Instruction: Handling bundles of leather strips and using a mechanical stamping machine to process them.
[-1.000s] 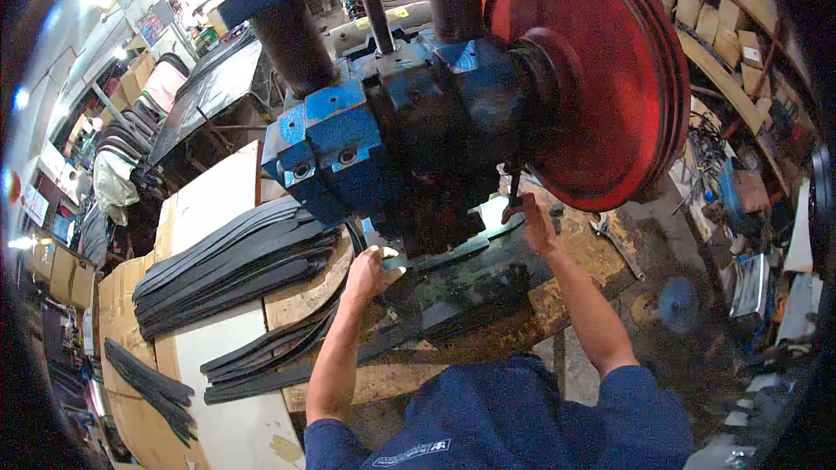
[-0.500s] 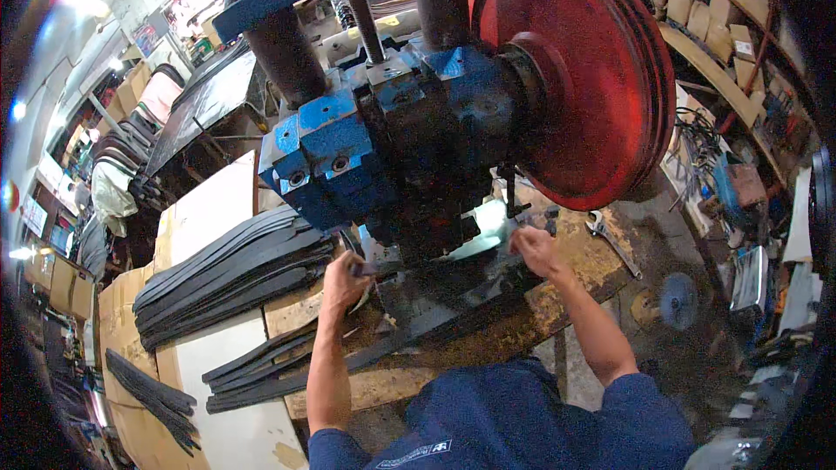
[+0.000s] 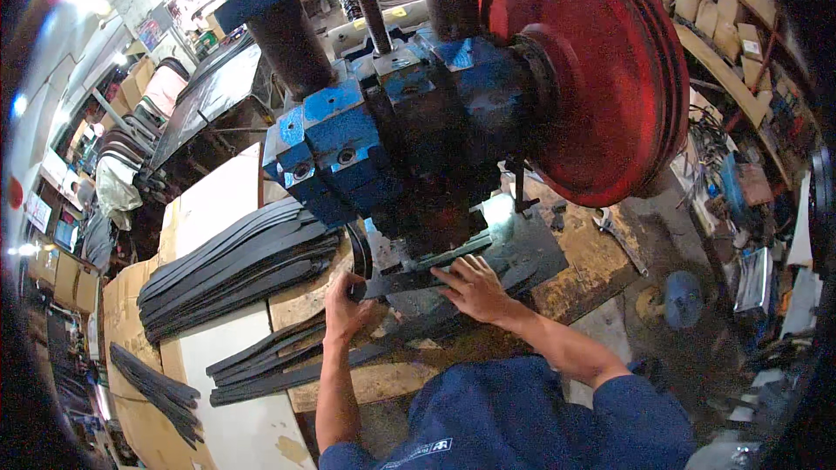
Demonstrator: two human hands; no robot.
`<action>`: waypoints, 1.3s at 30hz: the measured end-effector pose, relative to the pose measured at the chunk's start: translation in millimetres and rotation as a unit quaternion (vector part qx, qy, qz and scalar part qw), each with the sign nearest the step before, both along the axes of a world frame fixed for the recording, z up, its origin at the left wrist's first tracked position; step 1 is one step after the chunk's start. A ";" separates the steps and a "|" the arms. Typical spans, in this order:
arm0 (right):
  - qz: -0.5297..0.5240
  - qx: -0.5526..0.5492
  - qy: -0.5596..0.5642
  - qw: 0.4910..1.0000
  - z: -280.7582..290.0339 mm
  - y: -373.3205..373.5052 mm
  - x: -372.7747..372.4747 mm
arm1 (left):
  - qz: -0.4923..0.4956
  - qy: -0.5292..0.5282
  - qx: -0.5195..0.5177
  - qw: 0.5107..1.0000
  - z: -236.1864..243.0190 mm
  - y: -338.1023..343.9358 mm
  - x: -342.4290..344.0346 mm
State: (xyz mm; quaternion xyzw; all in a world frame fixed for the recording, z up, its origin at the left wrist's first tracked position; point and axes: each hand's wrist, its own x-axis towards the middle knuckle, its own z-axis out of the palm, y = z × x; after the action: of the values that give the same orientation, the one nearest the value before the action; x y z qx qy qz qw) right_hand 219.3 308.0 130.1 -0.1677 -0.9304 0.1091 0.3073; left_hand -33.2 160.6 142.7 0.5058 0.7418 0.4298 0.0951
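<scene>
A blue machine with a dark, greasy head stands before me above a dark metal bed. My left hand is closed around a thin black strip at the bed's left side; part of the strip curves up above the fist. My right hand lies on the bed's front with its fingers stretched out and slightly apart. Its fingertips touch a dark strip or edge just below the machine head; which of the two, I cannot tell. A bright light falls on the bed right of the head.
A large red flywheel rises at the machine's right. Bundled black strips lie on cardboard at left, with smaller bundles nearer me. An adjustable wrench rests on the worn wooden bench. A blue round object is at right.
My right hand has moved left and nearer, from the bed's right side to its front middle, and its fingers have spread. My left hand stays by the bed's left side, slightly lower.
</scene>
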 end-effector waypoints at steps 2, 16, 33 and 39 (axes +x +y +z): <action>0.007 0.002 0.011 1.000 -1.0 -0.3 -5.4 | 0.007 0.000 -0.006 1.000 1.6 -2.4 0.2; -0.204 -0.405 0.395 0.799 -25.9 52.5 78.7 | -0.010 -0.036 0.075 0.996 -10.3 -0.1 1.3; -0.045 -0.103 -0.210 0.971 11.5 46.6 102.2 | 0.371 0.014 0.115 0.921 -89.8 41.6 -23.5; 0.052 -0.170 0.015 0.984 -21.0 73.7 91.6 | -0.164 -0.069 -0.050 0.983 -45.4 23.3 68.7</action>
State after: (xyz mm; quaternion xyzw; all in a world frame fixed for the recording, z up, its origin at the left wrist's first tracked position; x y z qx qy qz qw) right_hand 311.0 381.7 109.1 -0.1668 -0.9010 0.2841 0.2823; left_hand 35.5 183.9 97.3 0.5845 0.6612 0.4042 0.2405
